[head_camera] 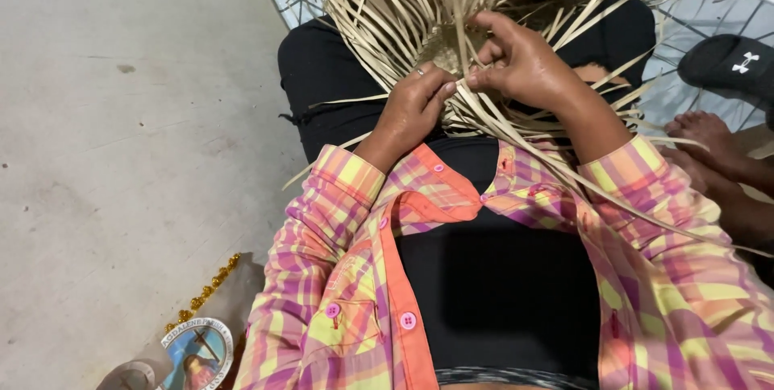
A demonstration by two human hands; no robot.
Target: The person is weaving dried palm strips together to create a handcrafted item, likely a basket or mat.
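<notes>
A piece of woven straw work rests on my lap, with many loose pale palm strips fanning out from its small woven centre. My left hand, a ring on one finger, pinches strips at the near edge of the weave. My right hand grips strips just to the right, fingers curled over the woven centre. The fingertips of both hands nearly touch. I wear a pink, orange and yellow plaid shirt over black clothes.
Grey concrete floor spreads to the left. A round picture medallion with gold beads lies at the lower left. Another person's bare foot and a black sandal are at the right, on a woven mat.
</notes>
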